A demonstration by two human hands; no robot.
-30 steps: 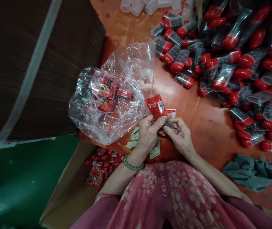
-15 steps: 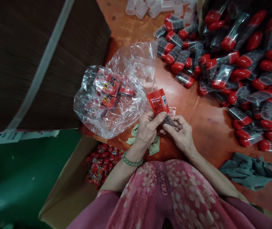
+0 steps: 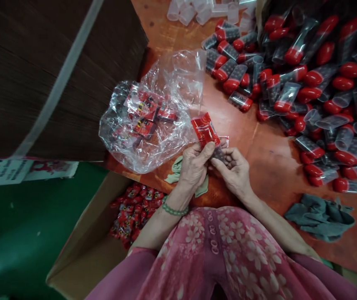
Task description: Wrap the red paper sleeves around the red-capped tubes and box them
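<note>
In front of my chest, my left hand is closed on a red printed plastic sleeve, its thumb pressed on the lower part. Below the sleeve shows the dark end of a clear tube that looks filled with small dark balls. My right hand pinches this end between thumb and fingers. How far the tube reaches inside the sleeve is hidden. Left of my hands lies a crumpled clear plastic bag holding several red printed packs. A light green cloth is partly under my left hand.
Many red-capped clear tubes cover the table's right side. Empty-looking clear cups lie at the back. A tall dark box stands at left. Below the table edge, a cardboard box holds red wrapped pieces. A grey-green cloth lies right.
The red sleeve has turned slightly in my hands, so its barcode shows less. Both hands keep their grip. The view has shifted a little.
</note>
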